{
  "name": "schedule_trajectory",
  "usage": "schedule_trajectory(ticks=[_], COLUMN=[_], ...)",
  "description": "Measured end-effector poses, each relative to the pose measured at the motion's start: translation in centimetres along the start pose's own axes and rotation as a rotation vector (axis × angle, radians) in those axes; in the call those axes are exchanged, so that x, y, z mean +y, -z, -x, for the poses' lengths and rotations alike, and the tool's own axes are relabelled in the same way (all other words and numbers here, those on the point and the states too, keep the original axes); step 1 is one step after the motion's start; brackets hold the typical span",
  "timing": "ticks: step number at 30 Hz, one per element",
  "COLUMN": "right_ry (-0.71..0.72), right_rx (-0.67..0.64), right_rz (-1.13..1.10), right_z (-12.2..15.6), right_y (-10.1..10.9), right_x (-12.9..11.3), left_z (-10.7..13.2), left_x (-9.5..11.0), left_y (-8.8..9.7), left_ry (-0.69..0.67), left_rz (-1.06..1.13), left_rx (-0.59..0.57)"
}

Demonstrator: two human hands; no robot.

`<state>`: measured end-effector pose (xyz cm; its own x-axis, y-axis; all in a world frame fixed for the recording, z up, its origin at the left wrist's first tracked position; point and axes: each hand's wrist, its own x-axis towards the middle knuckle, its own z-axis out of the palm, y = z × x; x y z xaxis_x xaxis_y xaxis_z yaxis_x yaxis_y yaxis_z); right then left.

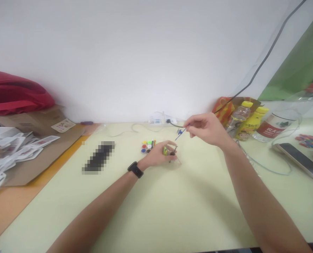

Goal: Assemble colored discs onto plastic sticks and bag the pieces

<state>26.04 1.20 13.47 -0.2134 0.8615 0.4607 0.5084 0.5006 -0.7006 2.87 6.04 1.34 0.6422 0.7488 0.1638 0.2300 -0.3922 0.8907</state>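
Observation:
My left hand (159,154), with a black watch on the wrist, is curled around a small green-and-yellow thing (165,151) low over the table. Dark and thin brownish parts show between its fingertips; the exact kind I cannot make out. Just behind that hand sits a group of small round colour pots (144,147) in yellow, green, red, white, blue and black. Higher and to the right, my right hand (205,128) pinches a thin blue stick (180,132) with a short crosspiece, its lower end slanting down toward the left hand.
A pixelated dark object (98,158) lies at left on the pale green table (151,214). White packets (11,151) and a red bag (19,93) are at far left. Bottles (251,123), a phone (301,161) and cables (272,171) occupy the right. A power strip (158,120) stands by the wall.

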Motion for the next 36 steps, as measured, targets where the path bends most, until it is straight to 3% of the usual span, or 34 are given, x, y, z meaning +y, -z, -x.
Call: schedule_trajectory(ticks=[3, 11, 23, 26, 32, 36], right_ry=[0.017, 0.169, 0.039, 0.048, 0.1, 0.134], right_rx=[-0.02, 0.086, -0.098, -0.066, 0.071, 0.18], right_rz=[0.099, 0.31, 0.364, 0.343, 0.307, 0.261], right_z=[-0.1, 0.1, 0.2, 0.2, 0.2, 0.2], right_y=[-0.2, -1.0, -2.0, -1.9, -1.5, -1.0], right_x=[0.5, 0.1, 0.3, 0.1, -0.3, -0.3], left_z=[-0.1, 0.0, 0.2, 0.1, 0.1, 0.4], left_x=[0.0, 0.8, 1.4, 0.9, 0.1, -0.2], left_y=[-0.2, -0.5, -1.2, -1.6, -2.3, -2.8], left_ry=[-0.02, -0.044, -0.055, -0.032, -0.055, -0.06], left_rz=[-0.016, -0.168, -0.207, -0.178, 0.109, 0.134], left_rx=[0.024, 0.064, 0.141, 0.153, 0.149, 0.126])
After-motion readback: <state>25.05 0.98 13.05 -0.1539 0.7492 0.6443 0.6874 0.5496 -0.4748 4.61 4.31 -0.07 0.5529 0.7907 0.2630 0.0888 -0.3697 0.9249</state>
